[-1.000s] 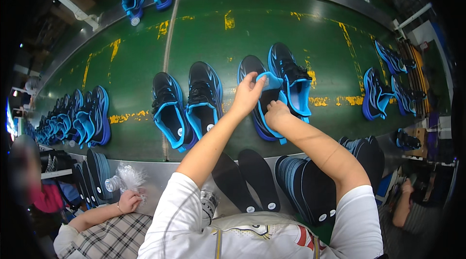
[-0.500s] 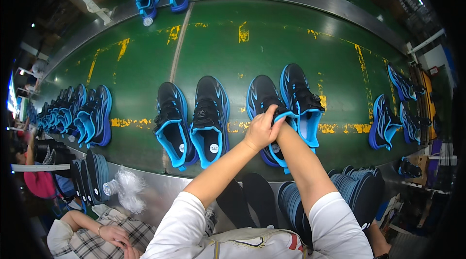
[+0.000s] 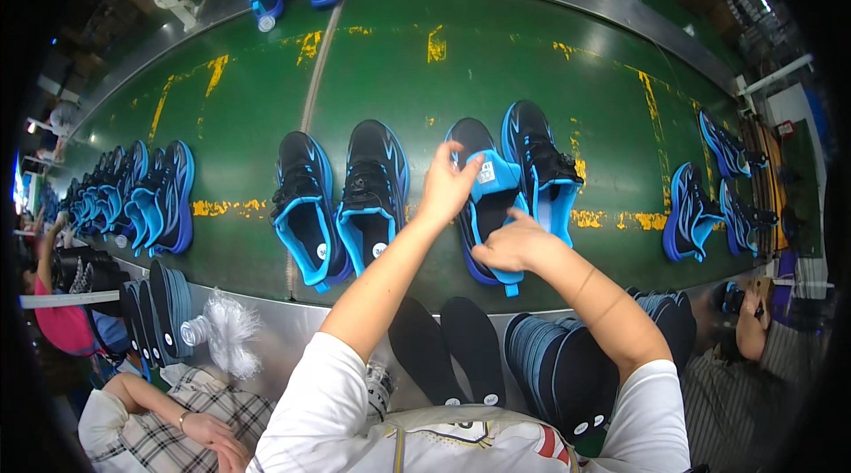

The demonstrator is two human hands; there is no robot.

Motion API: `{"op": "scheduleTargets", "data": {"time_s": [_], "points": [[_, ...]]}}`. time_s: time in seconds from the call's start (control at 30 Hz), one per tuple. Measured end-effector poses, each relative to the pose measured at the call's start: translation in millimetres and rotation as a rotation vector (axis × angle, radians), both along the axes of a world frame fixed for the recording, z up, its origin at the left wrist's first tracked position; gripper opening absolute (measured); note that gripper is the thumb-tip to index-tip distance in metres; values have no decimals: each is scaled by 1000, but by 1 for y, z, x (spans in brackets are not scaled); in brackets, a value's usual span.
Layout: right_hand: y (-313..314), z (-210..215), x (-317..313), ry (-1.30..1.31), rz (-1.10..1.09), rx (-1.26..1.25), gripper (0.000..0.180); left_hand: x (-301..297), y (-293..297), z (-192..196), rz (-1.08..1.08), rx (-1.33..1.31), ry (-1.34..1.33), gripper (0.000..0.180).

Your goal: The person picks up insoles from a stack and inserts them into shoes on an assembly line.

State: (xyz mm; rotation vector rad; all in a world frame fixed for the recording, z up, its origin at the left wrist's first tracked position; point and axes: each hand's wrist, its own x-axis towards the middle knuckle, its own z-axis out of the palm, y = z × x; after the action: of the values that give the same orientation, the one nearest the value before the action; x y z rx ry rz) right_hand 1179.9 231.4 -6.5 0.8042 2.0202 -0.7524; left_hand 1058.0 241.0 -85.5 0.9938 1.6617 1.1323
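A black and blue sneaker (image 3: pixel 480 216) stands on the green work surface in front of me, toe pointing away. My left hand (image 3: pixel 450 179) pinches its bright blue tongue (image 3: pixel 499 173), which is folded up and shows a white label. At the heel end, my right hand (image 3: pixel 519 244) is over the shoe's opening, thumb and fingers apart; some fingertips are hidden. A matching sneaker (image 3: pixel 538 154) stands directly to the right. Another pair, a left sneaker (image 3: pixel 301 185) and a right sneaker (image 3: pixel 372 180), stands to the left with round white stickers inside.
Black insoles (image 3: pixel 474 349) lie along the near metal edge, beside stacked insoles (image 3: pixel 563 375). Crumpled clear plastic (image 3: pixel 232 331) lies at near left, close to a co-worker's hand (image 3: pixel 213 433). Rows of sneakers (image 3: pixel 164 194) stand far left, more sneakers (image 3: pixel 687 211) right.
My hands have separated. The left has moved forward and the shoe's tongue is now folded up. My right hand has drawn back from inside the shoe to its heel end.
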Motion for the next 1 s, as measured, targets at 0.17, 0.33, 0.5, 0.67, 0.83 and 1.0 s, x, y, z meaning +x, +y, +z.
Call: {"op": "scheduleTargets", "data": {"time_s": [0.17,0.33,0.5,0.67,0.83,1.0], "points": [[-15,-11,9,-51,-108,-99,71,11,8,20,-249,515,713,28],[-72,-13,35,767,-372,744,25,2,-2,25,-490,488,916,24],[-139,-7,57,698,-560,666,30,-4,-40,43,-500,536,988,29],[-170,-18,59,671,-570,560,34,-9,-83,60,-497,675,1034,22],[-127,-17,46,766,-396,777,31,-26,-42,42,-468,504,1046,22],[-52,-16,25,256,-47,424,37,-1,-6,25,-572,270,1275,22]]}}
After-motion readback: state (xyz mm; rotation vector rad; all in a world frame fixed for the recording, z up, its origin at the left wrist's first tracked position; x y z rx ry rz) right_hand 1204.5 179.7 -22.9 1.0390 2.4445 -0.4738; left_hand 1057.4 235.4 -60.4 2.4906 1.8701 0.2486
